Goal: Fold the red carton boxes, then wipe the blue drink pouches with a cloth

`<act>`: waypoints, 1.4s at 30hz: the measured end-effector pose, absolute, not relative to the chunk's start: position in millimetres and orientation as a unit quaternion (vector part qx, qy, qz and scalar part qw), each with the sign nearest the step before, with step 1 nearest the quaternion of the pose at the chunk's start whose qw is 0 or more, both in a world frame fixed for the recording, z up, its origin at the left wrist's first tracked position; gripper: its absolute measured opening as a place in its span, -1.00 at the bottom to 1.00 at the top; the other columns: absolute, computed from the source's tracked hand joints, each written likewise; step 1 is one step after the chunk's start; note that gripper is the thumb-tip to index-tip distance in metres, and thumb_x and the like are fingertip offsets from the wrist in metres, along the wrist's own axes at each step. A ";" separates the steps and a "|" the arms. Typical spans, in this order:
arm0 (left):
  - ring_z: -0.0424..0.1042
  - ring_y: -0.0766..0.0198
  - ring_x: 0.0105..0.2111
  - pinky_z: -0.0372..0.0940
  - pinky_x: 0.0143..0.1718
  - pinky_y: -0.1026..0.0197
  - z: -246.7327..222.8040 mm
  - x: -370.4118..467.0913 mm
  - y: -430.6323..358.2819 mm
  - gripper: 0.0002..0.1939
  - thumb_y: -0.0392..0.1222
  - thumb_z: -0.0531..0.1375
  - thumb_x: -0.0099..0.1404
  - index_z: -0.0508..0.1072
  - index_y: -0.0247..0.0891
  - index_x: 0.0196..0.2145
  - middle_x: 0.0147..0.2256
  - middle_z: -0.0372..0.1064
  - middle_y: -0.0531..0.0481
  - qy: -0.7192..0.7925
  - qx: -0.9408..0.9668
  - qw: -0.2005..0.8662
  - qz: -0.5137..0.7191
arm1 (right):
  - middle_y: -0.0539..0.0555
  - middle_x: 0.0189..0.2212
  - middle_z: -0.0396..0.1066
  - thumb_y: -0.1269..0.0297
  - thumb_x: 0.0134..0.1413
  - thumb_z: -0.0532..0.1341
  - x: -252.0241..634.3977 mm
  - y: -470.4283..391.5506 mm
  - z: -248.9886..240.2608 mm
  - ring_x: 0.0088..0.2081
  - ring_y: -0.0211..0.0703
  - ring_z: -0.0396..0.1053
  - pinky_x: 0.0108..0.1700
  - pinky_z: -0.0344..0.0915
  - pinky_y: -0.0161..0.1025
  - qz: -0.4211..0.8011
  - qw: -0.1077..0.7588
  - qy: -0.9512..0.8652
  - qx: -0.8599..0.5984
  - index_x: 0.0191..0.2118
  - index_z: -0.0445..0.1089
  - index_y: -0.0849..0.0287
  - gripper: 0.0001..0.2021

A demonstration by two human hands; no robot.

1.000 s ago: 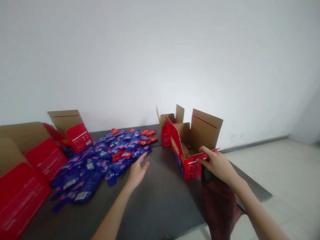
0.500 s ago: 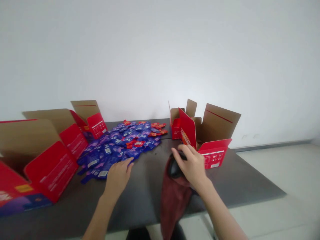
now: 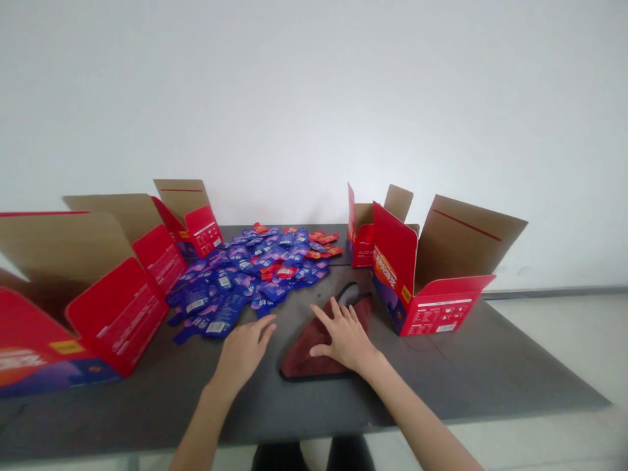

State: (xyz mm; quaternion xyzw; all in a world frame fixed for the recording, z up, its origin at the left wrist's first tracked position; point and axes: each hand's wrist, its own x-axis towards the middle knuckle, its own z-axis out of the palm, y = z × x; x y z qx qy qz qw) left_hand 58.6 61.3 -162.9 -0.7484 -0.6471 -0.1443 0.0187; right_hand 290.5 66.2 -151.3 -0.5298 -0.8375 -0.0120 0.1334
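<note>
My right hand [image 3: 343, 339] rests with spread fingers on a maroon cloth item [image 3: 304, 353]. The cloth has black edging and a black loop at its far end; its exact kind I cannot make out. It lies flat on the dark table, roughly triangular. My left hand [image 3: 245, 350] hovers at the near edge of a pile of blue and purple packets [image 3: 255, 261]. Its fingers are slightly curved, the thumb is apart, and nothing shows in it. Some red packets [image 3: 321, 242] lie among the blue ones toward the back.
Several red cardboard boxes with raised flaps stand around the pile. At the left is a large near box [image 3: 118, 320], with a further box [image 3: 203, 229] behind. A near box [image 3: 441, 307] and a smaller box [image 3: 363, 248] stand right. The dark table [image 3: 515, 373] meets a white wall behind.
My right hand has set the maroon cloth down on the table and spread its fingers over it; before, it gripped the bunched cloth hanging over the edge. The view has shifted slightly.
</note>
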 end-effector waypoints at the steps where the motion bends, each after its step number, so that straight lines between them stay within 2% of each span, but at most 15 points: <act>1: 0.46 0.17 -0.23 0.27 -0.23 0.21 -159.1 56.4 64.5 -0.65 -0.11 -0.10 0.36 0.38 -0.17 -0.05 -0.21 0.49 -0.05 -0.651 -0.745 0.029 -0.141 | 0.29 0.08 0.16 -0.18 -0.06 0.13 291.3 67.4 -157.5 0.06 0.21 0.13 0.03 0.07 0.08 -0.007 0.118 -0.833 -0.541 0.12 0.17 0.07 -0.35; 4: 0.44 0.11 -0.21 0.24 -0.19 0.14 -146.8 56.3 82.9 -0.62 -0.16 -0.14 0.37 0.37 -0.23 -0.04 -0.17 0.46 -0.12 -0.656 -0.742 0.065 -0.123 | 0.17 -0.11 0.32 0.03 0.11 0.07 300.0 72.6 -168.5 -0.09 0.02 0.23 -0.08 0.15 -0.10 -0.017 0.118 -0.835 -0.537 -0.10 0.33 0.12 -0.66; 7: 0.35 0.09 -0.06 0.18 -0.07 0.10 -139.5 65.6 111.5 -0.63 -0.17 -0.05 0.34 0.26 -0.25 0.07 0.00 0.33 -0.17 -0.647 -0.751 0.096 -0.092 | 0.12 -0.20 0.35 0.15 0.13 0.08 312.5 69.6 -170.1 -0.16 -0.04 0.23 -0.12 0.14 -0.14 -0.042 0.134 -0.830 -0.539 -0.16 0.31 0.13 -0.77; 9: 0.28 0.02 0.01 0.15 -0.03 0.03 -139.0 73.9 130.5 -0.54 -0.15 0.08 0.28 0.19 -0.29 0.11 0.07 0.24 -0.25 -0.649 -0.750 0.110 -0.061 | 0.11 -0.23 0.35 0.18 0.13 0.08 319.8 64.1 -170.1 -0.17 -0.04 0.22 -0.12 0.12 -0.15 -0.052 0.144 -0.819 -0.553 -0.18 0.31 0.14 -0.80; 11: 0.32 0.00 -0.05 0.20 -0.07 -0.04 -140.2 80.5 144.3 -0.50 -0.11 0.16 0.22 0.21 -0.34 0.08 0.00 0.28 -0.28 -0.659 -0.744 0.112 -0.025 | 0.10 -0.22 0.34 0.16 0.11 0.09 325.0 58.8 -170.7 -0.16 -0.03 0.21 -0.13 0.11 -0.15 -0.055 0.153 -0.811 -0.561 -0.19 0.30 0.13 -0.79; 14: 0.39 0.17 -0.22 0.29 -0.17 0.00 -140.2 84.0 149.5 -0.64 -0.05 0.12 0.25 0.34 -0.33 -0.08 -0.18 0.38 -0.12 -0.656 -0.747 0.109 0.019 | 0.09 -0.22 0.34 0.14 0.12 0.09 328.8 54.3 -171.3 -0.17 -0.05 0.22 -0.17 0.10 -0.17 -0.062 0.153 -0.811 -0.561 -0.18 0.30 0.11 -0.79; 18: 0.42 0.17 -0.28 0.20 -0.12 0.01 -128.5 80.9 132.8 -0.73 -0.12 0.04 0.31 0.40 -0.33 -0.16 -0.29 0.44 -0.10 -0.630 -0.762 0.147 0.015 | 0.09 -0.23 0.35 0.13 0.14 0.08 327.9 52.9 -171.1 -0.19 -0.06 0.23 -0.20 0.09 -0.18 -0.079 0.142 -0.817 -0.554 -0.21 0.30 0.10 -0.81; 23: 0.44 0.06 -0.34 0.12 -0.18 0.03 -91.4 82.8 93.6 -0.60 -0.13 -0.17 0.37 0.41 -0.30 -0.18 -0.37 0.47 -0.17 -0.637 -0.740 0.211 -0.034 | 0.08 -0.29 0.37 0.27 0.16 0.06 331.9 53.4 -169.9 -0.24 -0.10 0.25 -0.24 0.07 -0.22 -0.118 0.162 -0.801 -0.564 -0.27 0.30 0.13 -0.89; 27: 0.43 0.08 -0.42 0.13 -0.26 0.07 -75.9 99.6 47.0 -0.56 -0.07 -0.20 0.37 0.43 -0.27 -0.22 -0.42 0.47 -0.13 -0.674 -0.689 0.245 -0.106 | 0.07 -0.36 0.37 0.31 0.20 0.00 353.2 51.1 -149.1 -0.33 -0.16 0.26 -0.30 0.06 -0.26 -0.166 0.250 -0.732 -0.612 -0.32 0.28 0.17 -0.85; 29: 0.43 0.09 -0.44 0.16 -0.29 0.07 -84.2 112.6 23.4 -0.61 -0.03 -0.11 0.34 0.43 -0.24 -0.18 -0.45 0.46 -0.10 -0.667 -0.708 0.211 -0.098 | 0.06 -0.39 0.37 0.27 0.20 0.00 363.5 47.0 -128.5 -0.36 -0.17 0.26 -0.34 0.05 -0.28 -0.193 0.311 -0.683 -0.632 -0.33 0.27 0.17 -0.84; 30: 0.43 0.07 -0.43 0.17 -0.30 0.06 -92.0 118.9 12.9 -0.63 0.00 -0.03 0.30 0.40 -0.21 -0.09 -0.46 0.47 -0.08 -0.660 -0.725 0.178 -0.082 | 0.05 -0.40 0.36 0.23 0.19 0.01 366.4 44.4 -116.6 -0.36 -0.17 0.25 -0.36 0.04 -0.28 -0.207 0.336 -0.662 -0.638 -0.34 0.27 0.16 -0.83; 33: 0.42 -0.02 -0.30 0.20 -0.19 -0.06 -122.3 131.0 -10.6 -0.35 0.10 0.20 0.11 0.20 -0.10 0.13 -0.36 0.49 -0.09 -0.616 -0.783 0.078 -0.042 | 0.05 -0.39 0.36 0.18 0.16 0.04 363.6 36.0 -80.6 -0.35 -0.14 0.25 -0.36 0.04 -0.27 -0.230 0.382 -0.637 -0.628 -0.36 0.28 0.15 -0.81; 36: 0.33 -0.08 -0.09 0.08 -0.01 -0.25 -149.9 127.9 -22.6 -0.23 0.07 0.28 0.01 0.13 0.02 0.15 -0.10 0.42 -0.07 -0.557 -0.828 0.031 -0.054 | 0.10 -0.29 0.35 0.17 0.17 0.01 348.0 31.6 -56.1 -0.27 -0.10 0.24 -0.27 0.09 -0.24 -0.210 0.397 -0.658 -0.605 -0.27 0.31 0.14 -0.79; 39: 0.25 0.00 0.03 0.15 0.05 -0.10 -170.4 116.5 -27.4 -0.30 -0.06 0.27 0.07 0.15 -0.07 0.15 0.07 0.26 -0.06 -0.506 -0.858 0.026 -0.080 | 0.13 -0.22 0.29 0.14 0.13 0.04 328.3 33.5 -56.6 -0.20 -0.06 0.22 -0.17 0.12 -0.19 -0.140 0.352 -0.720 -0.582 -0.15 0.31 0.13 -0.75; 42: 0.34 0.15 -0.05 0.29 -0.04 0.10 -187.1 108.1 -31.3 -0.56 -0.25 0.18 0.18 0.32 -0.10 0.04 -0.01 0.35 -0.02 -0.462 -0.882 0.044 -0.085 | 0.11 -0.15 0.26 0.06 0.05 0.13 309.6 35.5 -86.2 -0.13 -0.06 0.21 -0.06 0.12 -0.15 -0.013 0.257 -0.816 -0.518 0.02 0.23 0.04 -0.59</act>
